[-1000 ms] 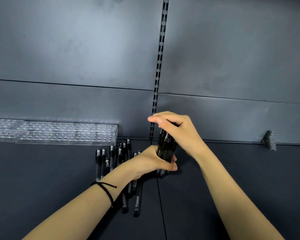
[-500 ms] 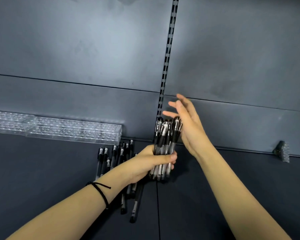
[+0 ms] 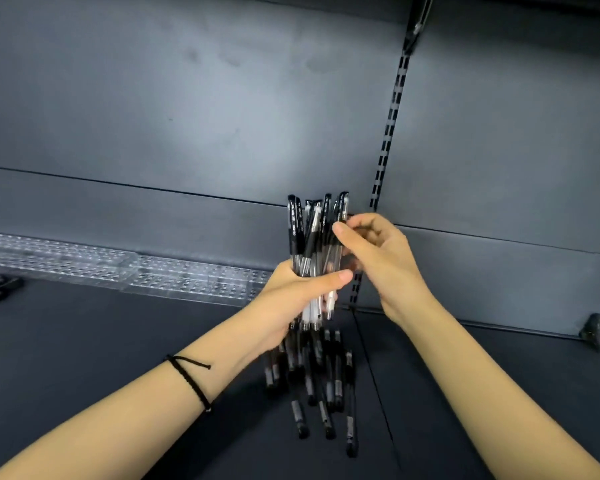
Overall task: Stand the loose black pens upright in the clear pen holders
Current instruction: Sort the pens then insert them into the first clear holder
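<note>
Closest to the person, on the dark shelf [image 3: 118, 341], loose pens [image 3: 312, 386] lie flat in a small heap, and their long sides point from the person toward the wall. Just above that heap is the left hand [image 3: 298, 296], which has a black cord [image 3: 191, 379] on its wrist. Its fingers are wrapped tight around a bundle of pens [image 3: 312, 237]. The bundle stands straight up, with the black caps on top. The right hand [image 3: 381, 258] is at the top right side of the bundle. Its thumb and curled fingers pinch the pens there, most likely to pull one pen out. Farther back and off to the left, the clear pen holders [image 3: 187, 280] sit in a long row against the back wall [image 3: 222, 116]. Their little holes face up, and no pens can be seen in them. So the holders lie left of both hands, and the left hand is the nearer one. A pen from the right hand has to go left, past the bundle, and a bit farther back. It is already upright, so it should only need to go straight down into a hole. Behind the hands, a slotted rail [image 3: 390, 133] runs up the wall.
</note>
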### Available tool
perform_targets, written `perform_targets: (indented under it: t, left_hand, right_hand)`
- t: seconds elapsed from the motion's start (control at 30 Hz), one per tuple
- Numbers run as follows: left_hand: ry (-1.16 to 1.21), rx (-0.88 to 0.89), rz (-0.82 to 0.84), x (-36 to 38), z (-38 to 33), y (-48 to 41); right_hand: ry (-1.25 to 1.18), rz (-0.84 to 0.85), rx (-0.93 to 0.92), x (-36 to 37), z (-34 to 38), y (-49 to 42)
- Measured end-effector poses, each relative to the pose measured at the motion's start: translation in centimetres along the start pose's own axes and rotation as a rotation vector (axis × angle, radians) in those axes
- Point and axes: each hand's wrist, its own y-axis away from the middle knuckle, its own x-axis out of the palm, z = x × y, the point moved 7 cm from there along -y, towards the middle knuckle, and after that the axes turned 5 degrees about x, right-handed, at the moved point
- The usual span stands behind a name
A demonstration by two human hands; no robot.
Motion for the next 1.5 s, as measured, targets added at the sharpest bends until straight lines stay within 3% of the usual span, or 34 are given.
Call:
perform_targets:
  t: [0.13, 0.33, 0.47, 0.6, 0.73, 0.9, 1.23, 1.4, 1.5]
  left_hand:
    - [-0.056, -0.024, -0.038, -6.8, -1.6, 1.3]
    - [-0.004, -0.121, -0.058, -18.8, -2.6, 4.1]
    - [0.059, -0.249, -0.111, -26.7, -0.7, 5.9]
    - [0.161, -0.354, -0.158, -31.4, 2.0, 7.1]
    - [0.340, -0.343, -0.214, -33.1, 2.8, 5.8]
    - [0.350, -0.258, -0.272, -34.3, 2.8, 2.9]
    - [0.239, -0.185, -0.258, -35.6, 3.0, 2.6]
    - [0.262, -0.185, -0.262, -35.7, 3.5, 2.3]
    - [0.294, -0.179, -0.264, -35.9, 3.6, 2.2]
  right_hand:
    - [0.063, 0.069, 0.017, 6.8, 0.7, 0.6]
    - [-0.107, 0.107, 0.114, 17.5, -0.2, 1.1]
    - [-0.165, 0.009, 0.073, 22.2, -0.6, 0.7]
    - [-0.054, -0.122, -0.015, 24.4, -1.5, -0.6]
    - [0.063, -0.232, -0.068, 25.7, -2.7, -2.2]
    - [0.134, -0.294, -0.167, 27.8, -3.4, -4.8]
    - [0.317, -0.207, -0.235, 32.0, -6.4, -8.6]
    - [0.495, 0.004, -0.117, 33.3, -9.8, -8.6]
    - [0.575, -0.139, -0.170, 32.4, -9.2, -8.3]
